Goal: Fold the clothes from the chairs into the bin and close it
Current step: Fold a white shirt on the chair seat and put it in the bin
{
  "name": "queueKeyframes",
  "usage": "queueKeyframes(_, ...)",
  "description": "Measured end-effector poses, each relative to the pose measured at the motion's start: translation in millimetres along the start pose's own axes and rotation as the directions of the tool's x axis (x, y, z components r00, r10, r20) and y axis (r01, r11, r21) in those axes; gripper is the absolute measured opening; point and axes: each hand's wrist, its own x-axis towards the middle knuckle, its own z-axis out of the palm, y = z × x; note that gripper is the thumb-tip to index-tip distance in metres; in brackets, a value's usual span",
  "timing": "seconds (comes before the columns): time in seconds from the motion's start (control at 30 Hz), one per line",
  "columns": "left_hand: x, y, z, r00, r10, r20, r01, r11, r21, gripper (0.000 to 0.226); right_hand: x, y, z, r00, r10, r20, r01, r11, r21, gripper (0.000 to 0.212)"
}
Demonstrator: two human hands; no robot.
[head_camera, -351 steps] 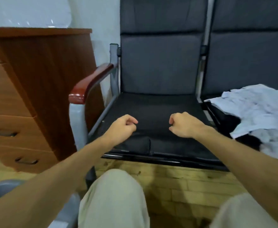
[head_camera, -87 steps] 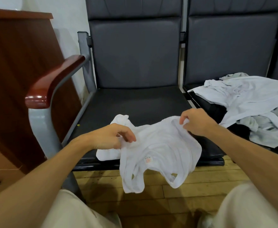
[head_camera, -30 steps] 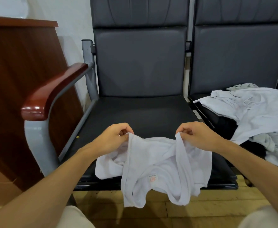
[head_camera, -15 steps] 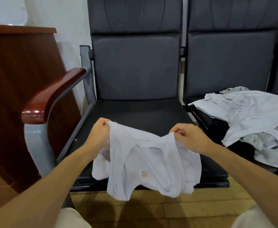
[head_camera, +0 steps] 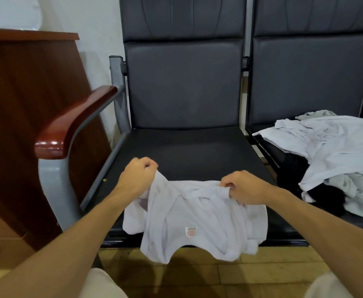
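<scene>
A small white garment (head_camera: 195, 220) with a pink label hangs over the front edge of the left black chair seat (head_camera: 187, 151). My left hand (head_camera: 136, 176) grips its upper left edge. My right hand (head_camera: 244, 187) grips its upper right edge, so the cloth is stretched between both fists. A pile of white, grey and black clothes (head_camera: 335, 151) lies on the right chair seat. No bin is in view.
A wooden armrest (head_camera: 73, 123) on a grey metal frame stands left of the seat. A brown wooden cabinet (head_camera: 25, 125) fills the left side. The floor (head_camera: 230, 276) below is wood. My knees show at the bottom edge.
Both hands have lifted the garment's top edge and drawn it apart. The cloth now spreads wider across the front of the seat.
</scene>
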Motion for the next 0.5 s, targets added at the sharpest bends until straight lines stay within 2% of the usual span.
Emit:
queueKeyframes(0.07, -7.7, 13.4, -2.7, 0.978, 0.174, -0.116, -0.17, 0.984, 0.049, 0.016, 1.6, -4.8, -4.9, 0.998, 0.035, -0.061, -0.033, 0.999, 0.025, 0.028)
queueKeyframes(0.1, -13.7, 22.4, -2.9, 0.96, 0.248, -0.129, -0.246, 0.969, 0.031, 0.018, 2.2, -7.7, -7.2, 0.993, 0.046, -0.109, -0.04, 0.997, 0.06, 0.027)
queueKeyframes(0.13, -21.2, 31.9, -2.0, 0.952, 0.294, -0.082, -0.296, 0.955, -0.011, 0.018, 2.3, -11.2, -9.9, 0.984, 0.057, -0.166, -0.04, 0.994, 0.104, 0.024)
queueKeyframes(0.2, -39.8, 49.7, 9.7, 0.935, 0.308, 0.174, -0.297, 0.951, -0.087, 0.013, 2.2, -17.6, -15.4, 0.955, 0.08, -0.287, -0.023, 0.98, 0.198, 0.019)
queueKeyframes(0.27, -55.8, 59.0, 32.5, 0.844, 0.285, 0.455, -0.315, 0.949, -0.011, 0.021, 1.2, -21.3, -19.9, 0.928, 0.089, -0.362, 0.011, 0.964, 0.266, 0.019)
queueKeyframes(0.33, -64.5, 60.0, 56.4, 0.779, 0.246, 0.576, -0.361, 0.928, 0.091, 0.039, -0.6, -21.1, -20.8, 0.929, 0.081, -0.36, 0.036, 0.951, 0.307, 0.018)
queueKeyframes(0.4, -64.9, 58.8, 72.4, 0.798, 0.26, 0.544, -0.417, 0.89, 0.185, 0.049, -3.6, -16.6, -18.4, 0.947, 0.074, -0.313, 0.027, 0.952, 0.306, 0.02)
queueKeyframes(0.5, -61.8, 59.3, 82.9, 0.828, 0.331, 0.452, -0.464, 0.858, 0.222, 0.034, -8.4, -9.2, -14.7, 0.964, 0.077, -0.254, -0.004, 0.961, 0.276, 0.033)
